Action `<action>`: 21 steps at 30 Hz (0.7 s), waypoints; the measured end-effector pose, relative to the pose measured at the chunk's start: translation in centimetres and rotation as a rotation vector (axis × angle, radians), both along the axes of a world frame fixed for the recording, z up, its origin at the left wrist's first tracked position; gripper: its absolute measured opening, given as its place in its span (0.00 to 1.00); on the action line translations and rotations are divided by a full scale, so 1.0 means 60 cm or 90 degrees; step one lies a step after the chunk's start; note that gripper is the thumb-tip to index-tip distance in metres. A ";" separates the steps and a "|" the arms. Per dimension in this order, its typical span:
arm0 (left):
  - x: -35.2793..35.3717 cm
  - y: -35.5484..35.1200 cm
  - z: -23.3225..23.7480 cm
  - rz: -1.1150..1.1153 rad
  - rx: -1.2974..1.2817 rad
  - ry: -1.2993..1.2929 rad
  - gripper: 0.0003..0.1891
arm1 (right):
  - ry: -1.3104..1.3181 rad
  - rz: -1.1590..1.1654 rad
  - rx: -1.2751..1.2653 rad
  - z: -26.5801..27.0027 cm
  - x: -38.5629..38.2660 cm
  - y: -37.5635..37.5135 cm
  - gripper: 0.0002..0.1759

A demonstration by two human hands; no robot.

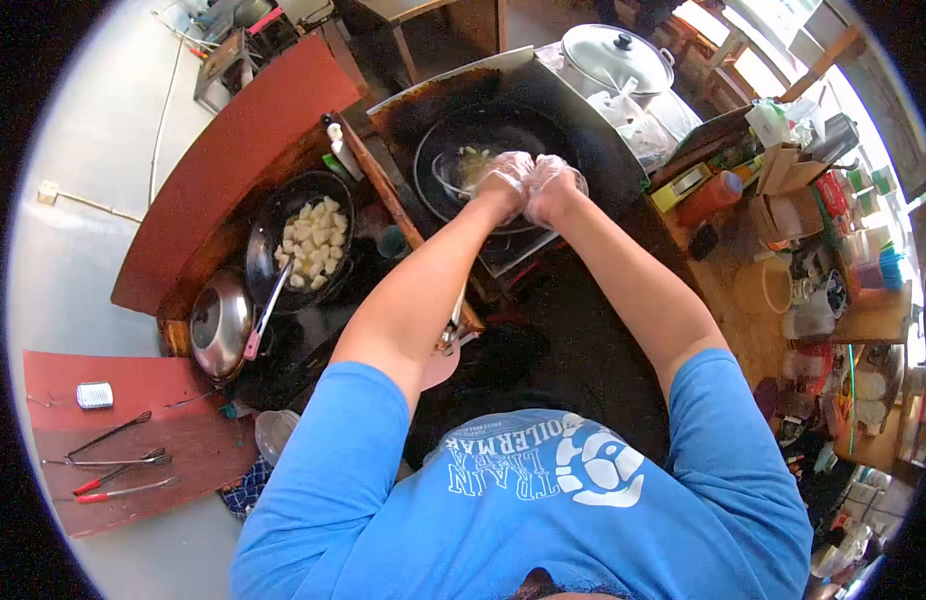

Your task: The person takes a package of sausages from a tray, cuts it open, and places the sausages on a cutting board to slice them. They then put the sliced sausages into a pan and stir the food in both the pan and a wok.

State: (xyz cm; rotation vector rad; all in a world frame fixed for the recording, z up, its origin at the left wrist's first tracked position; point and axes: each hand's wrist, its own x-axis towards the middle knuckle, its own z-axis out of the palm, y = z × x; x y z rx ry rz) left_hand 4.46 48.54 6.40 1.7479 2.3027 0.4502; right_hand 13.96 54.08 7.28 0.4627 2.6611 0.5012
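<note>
A: Start big. What takes up the most room?

B: The blue T-shirt [403, 545] at the bottom of the view. Next, the red panel [223, 180], stretching along the left side.

A: And then?

B: A large dark wok [528, 125], in front of the person. Beyond it to the right stands a silver lidded pot [615, 75]. To the left sits a second wok [268, 235], with a shiny domed lid [221, 322] just beside it and a pink-handled utensil [271, 312] leaning over its rim.

A: Where are the hands?

B: The left hand [508, 175] and right hand [551, 188] are close together over the large wok, both in clear plastic gloves [513, 162]. Their fingers are mostly hidden, so I can't tell whether they're clenched or grasping something.

A: Smallest things?

B: White chunks [314, 245], heaped in the second wok. Smaller again, pale chopped bits [473, 160] just left of the left hand, within the large wok's outline. I can't tell whether they lie in the wok itself or in something clear above it.
</note>
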 end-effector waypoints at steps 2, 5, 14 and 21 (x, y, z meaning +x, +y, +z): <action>0.018 0.028 0.004 0.040 -0.048 -0.019 0.17 | -0.043 0.004 0.016 -0.092 -0.015 0.085 0.18; 0.028 0.046 -0.005 0.082 -0.073 -0.024 0.17 | -0.027 -0.028 -0.011 -0.089 -0.010 0.113 0.25; -0.007 0.030 0.077 0.074 -0.117 0.110 0.14 | 0.085 0.031 -0.022 -0.001 -0.029 0.164 0.36; -0.077 -0.133 0.186 0.085 0.230 0.292 0.14 | 0.663 -0.153 -1.341 0.068 0.114 0.201 0.21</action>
